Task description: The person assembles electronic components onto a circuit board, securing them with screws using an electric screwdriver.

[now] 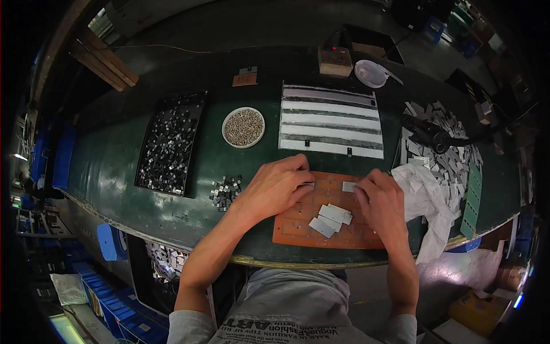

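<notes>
A person's bare hands work over an orange board [285, 231] at the near edge of a green workbench [114, 166]. A white plate [348, 187] lies on the board's upper part, at the fingertips of the right hand [381, 198]; whether they clamp it or merely touch it cannot be told. The left hand [281, 186] bends over the board's upper left corner, thumb and fingers drawn together at a pale sliver [308, 184], the hold on it unclear. Between the hands, nearer the person, loose pale plates [328, 219] overlap on the board. Writing shows in two places: dark printed lettering across the grey shirt [286, 304], and handwritten marks on a small brown card [245, 79] at the bench's far side. A round bowl [243, 127] of small metal pieces sits between a black tray [170, 143] of dark parts and a striped sheet [331, 119].
</notes>
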The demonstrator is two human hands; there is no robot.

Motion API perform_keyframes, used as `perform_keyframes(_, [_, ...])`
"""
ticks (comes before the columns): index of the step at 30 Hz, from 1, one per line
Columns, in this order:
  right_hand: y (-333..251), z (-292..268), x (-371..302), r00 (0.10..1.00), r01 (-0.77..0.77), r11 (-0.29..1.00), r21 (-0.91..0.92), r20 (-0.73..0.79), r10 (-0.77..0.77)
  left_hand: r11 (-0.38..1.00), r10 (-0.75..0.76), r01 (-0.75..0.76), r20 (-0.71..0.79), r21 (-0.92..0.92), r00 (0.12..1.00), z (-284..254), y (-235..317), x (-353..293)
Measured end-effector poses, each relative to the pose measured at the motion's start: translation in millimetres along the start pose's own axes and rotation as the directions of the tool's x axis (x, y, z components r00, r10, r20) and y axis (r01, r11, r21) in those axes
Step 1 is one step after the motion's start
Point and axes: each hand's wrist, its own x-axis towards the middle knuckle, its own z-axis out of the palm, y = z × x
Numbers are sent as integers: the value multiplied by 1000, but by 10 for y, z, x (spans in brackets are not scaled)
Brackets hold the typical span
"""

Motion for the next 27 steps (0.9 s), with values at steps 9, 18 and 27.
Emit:
perform_keyframes(9, [-175,-252,-163,958,-98,924,370,286,-13,976,208,-204,40,-75,977,222,166,-53])
perform_keyframes(18, [-135,-217,-211,958,-55,947,317,285,-40,948,98,-59,113,-313,989,37,171,-39])
perform_keyframes(27, [-101,-282,-348,985,-88,895,436,172,13,884,-158,138,-8,-448,987,95,117,32])
